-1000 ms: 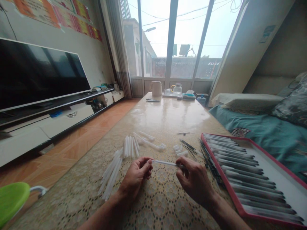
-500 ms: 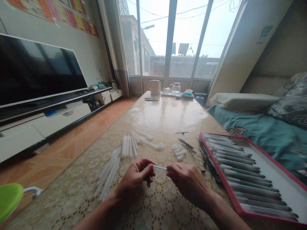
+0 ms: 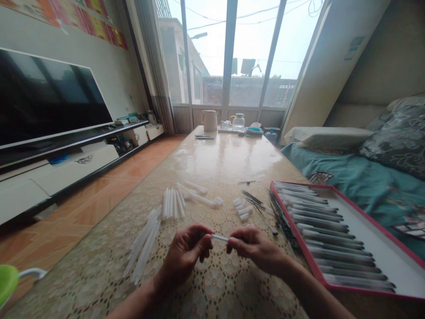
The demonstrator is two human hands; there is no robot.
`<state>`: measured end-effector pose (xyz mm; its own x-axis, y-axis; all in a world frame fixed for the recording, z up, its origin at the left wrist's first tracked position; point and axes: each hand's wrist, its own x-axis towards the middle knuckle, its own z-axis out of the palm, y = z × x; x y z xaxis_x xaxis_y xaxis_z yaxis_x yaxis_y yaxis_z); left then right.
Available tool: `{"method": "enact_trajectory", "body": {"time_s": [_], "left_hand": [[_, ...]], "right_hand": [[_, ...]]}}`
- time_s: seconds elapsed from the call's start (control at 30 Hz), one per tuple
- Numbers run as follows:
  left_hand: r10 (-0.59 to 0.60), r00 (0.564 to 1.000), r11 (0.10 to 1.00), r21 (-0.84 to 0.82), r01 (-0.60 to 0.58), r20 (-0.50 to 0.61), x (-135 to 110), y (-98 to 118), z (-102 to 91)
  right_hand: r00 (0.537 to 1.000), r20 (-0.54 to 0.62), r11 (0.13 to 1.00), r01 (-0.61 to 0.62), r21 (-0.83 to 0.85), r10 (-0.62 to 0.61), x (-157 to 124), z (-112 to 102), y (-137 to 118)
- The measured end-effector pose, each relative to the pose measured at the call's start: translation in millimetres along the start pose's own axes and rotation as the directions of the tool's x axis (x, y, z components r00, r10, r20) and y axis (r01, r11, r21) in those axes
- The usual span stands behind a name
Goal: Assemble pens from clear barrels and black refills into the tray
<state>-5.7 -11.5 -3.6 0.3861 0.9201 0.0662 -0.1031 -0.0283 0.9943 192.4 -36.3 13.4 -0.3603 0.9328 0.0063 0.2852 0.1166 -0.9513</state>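
Over the near part of the table, my left hand (image 3: pixel 189 249) and my right hand (image 3: pixel 255 248) pinch the two ends of a thin white pen barrel (image 3: pixel 219 238); the fingers hide both its ends. Left of the hands lie a row of white tubes (image 3: pixel 172 204) and a loose pile of longer clear tubes (image 3: pixel 143 246). Beyond my right hand is a cluster of short white caps (image 3: pixel 244 212). Thin dark refills (image 3: pixel 254 199) lie beside the caps, and more dark sticks (image 3: pixel 282 217) rest along the box.
A red-rimmed box (image 3: pixel 300 254) on the right holds a row of pens (image 3: pixel 335 241) with dark ends. At the table's far end stand a beige jug (image 3: pixel 209 120) and a glass pitcher (image 3: pixel 238 122). A green stool (image 3: pixel 7 283) is at lower left, a sofa (image 3: pixel 358 173) at right.
My right hand has shifted on the barrel, its fingers now pinching the end with the fingertips. Both hands are slightly lower, and the whole view has swung a little to the right.
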Motion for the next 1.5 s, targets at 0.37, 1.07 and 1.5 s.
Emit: {"method": "enact_trajectory", "body": {"time_s": [0.37,1.07,1.5], "left_hand": [[-0.074,0.997,0.997,0.020,0.074,-0.018,13,-8,0.6],[-0.136,0.989,0.991,-0.015,0.136,-0.058,16,-4,1.0],[-0.090,0.957,0.996,-0.021,0.088,-0.277,14,-2,-3.8]], "right_hand": [[0.970,-0.232,0.694,-0.116,-0.711,-0.075,-16,-67,-23],[0.820,-0.497,0.356,-0.391,-0.848,-0.284,-108,-176,64],[0.946,-0.254,0.592,-0.090,-0.801,-0.199,71,-12,4]]}}
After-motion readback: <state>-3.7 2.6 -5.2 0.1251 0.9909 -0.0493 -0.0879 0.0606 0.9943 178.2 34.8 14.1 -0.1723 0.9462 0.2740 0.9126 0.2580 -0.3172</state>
